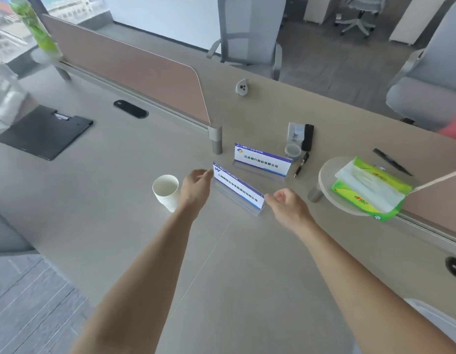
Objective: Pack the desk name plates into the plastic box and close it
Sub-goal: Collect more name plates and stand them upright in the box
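Observation:
Two clear acrylic desk name plates with white and blue cards stand on the grey desk. The nearer name plate [238, 189] sits between my hands. My left hand [196, 186] is at its left end, fingertips touching or almost touching the top corner. My right hand [285, 203] is at its right end, fingers curled, just beside the edge. Neither hand clearly grips it. The farther name plate [262, 159] stands behind it, untouched. A blurred clear plastic container [5, 95], possibly the box, sits at the far left edge.
A stack of white paper cups [166, 191] stands just left of my left hand. A pen [301, 164], small clear containers [293, 149] and a black remote [308, 137] lie behind the plates. A green tissue pack [370, 187] rests on a round shelf to the right. A black clipboard [45, 131] lies left.

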Demonstrator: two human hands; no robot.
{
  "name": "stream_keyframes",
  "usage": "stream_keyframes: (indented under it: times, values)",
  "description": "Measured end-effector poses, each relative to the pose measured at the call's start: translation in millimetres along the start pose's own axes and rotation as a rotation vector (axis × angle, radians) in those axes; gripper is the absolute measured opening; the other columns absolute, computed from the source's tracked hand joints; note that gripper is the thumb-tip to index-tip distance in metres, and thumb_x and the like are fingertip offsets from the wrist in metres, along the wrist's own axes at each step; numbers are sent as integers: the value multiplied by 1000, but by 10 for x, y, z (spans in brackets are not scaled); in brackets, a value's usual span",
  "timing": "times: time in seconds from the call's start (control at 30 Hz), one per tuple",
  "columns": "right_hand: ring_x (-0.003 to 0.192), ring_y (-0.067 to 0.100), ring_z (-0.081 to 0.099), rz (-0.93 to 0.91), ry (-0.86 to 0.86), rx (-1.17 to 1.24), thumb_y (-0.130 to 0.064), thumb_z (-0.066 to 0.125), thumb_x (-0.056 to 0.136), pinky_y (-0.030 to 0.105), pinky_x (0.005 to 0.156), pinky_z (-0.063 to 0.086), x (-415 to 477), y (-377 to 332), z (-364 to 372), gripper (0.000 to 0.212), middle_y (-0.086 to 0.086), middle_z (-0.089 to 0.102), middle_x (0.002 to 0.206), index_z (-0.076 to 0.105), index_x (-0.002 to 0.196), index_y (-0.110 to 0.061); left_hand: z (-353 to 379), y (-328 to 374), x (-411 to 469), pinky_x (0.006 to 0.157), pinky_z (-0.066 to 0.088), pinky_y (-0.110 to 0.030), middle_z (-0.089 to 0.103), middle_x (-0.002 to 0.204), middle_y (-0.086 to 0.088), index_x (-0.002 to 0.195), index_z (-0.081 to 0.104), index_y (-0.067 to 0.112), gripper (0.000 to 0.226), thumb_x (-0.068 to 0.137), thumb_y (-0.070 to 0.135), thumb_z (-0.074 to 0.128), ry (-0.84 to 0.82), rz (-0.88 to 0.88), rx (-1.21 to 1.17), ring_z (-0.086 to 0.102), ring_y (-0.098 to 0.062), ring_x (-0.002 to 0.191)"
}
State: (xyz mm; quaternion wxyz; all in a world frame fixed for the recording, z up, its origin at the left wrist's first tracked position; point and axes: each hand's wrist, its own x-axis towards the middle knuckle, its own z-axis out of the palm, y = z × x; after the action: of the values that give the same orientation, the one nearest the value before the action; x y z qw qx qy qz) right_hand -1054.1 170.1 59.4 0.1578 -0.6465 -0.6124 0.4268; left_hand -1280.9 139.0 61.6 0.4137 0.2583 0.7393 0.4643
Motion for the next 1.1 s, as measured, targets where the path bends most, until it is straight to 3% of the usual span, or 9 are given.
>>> stream_keyframes:
  times: [0.1,0.2,0.37,0.47,0.67,0.77,0.87,1.0,1.1]
  values:
    - [107,17,54,65,26,23,-49,54,92,27,83,36,321,63,173,44,2,60,123,56,120,-15,178,-69,445,88,50,-37,68,97,-1,98,65,23,36,77,50,53,2,-17,-1,59,-22,88]
    - [121,16,55,40,-4,16,-49,54,94,28,92,40,504,117,358,48,1,60,130,55,128,-16,291,-208,811,99,46,-40,65,119,-2,127,57,16,53,85,49,56,9,-59,18,59,-22,108]
    - [120,14,56,-100,15,2,-39,61,91,35,103,46,751,192,521,43,-4,60,131,58,128,-18,472,-432,1212,109,38,-40,52,140,3,139,48,21,68,83,59,57,-43,-87,15,50,-17,127]
    - [124,10,52,-91,-31,-57,-41,65,89,22,100,39,896,237,577,49,-7,58,134,56,132,-20,600,-543,1348,107,37,-37,52,137,6,136,49,25,69,81,66,55,-90,-97,-3,48,-13,126]
    - [112,15,66,-113,-18,-126,-20,63,94,7,84,38,1029,361,679,31,-1,72,119,68,124,-13,801,-685,1466,88,36,-32,56,100,12,93,52,33,41,77,70,48,-138,-86,22,49,-18,112]
    - [115,17,65,-132,2,-121,-19,61,95,5,84,36,1009,360,685,32,4,70,123,67,126,-10,820,-666,1471,103,35,-41,54,113,3,104,51,29,57,72,76,43,-137,-83,53,42,-21,122]
    - [112,17,66,-146,32,-80,-18,62,95,4,82,37,949,339,638,31,4,71,121,68,124,-9,815,-547,1387,110,27,-39,40,137,-6,119,52,26,66,73,74,44,-119,-9,26,31,-6,125]
    - [89,2,68,-244,62,-46,-21,60,94,8,73,44,783,246,513,26,-9,76,100,72,117,-17,806,-304,1186,96,50,-46,23,140,-3,122,50,35,51,78,60,56,-119,-2,-173,38,1,118]
    - [84,-11,62,-233,-21,-16,-21,64,91,10,75,44,652,150,391,22,-17,70,92,70,113,-20,810,-139,1046,91,53,-50,22,136,-2,132,42,27,68,73,54,62,-114,-86,-280,43,1,106]
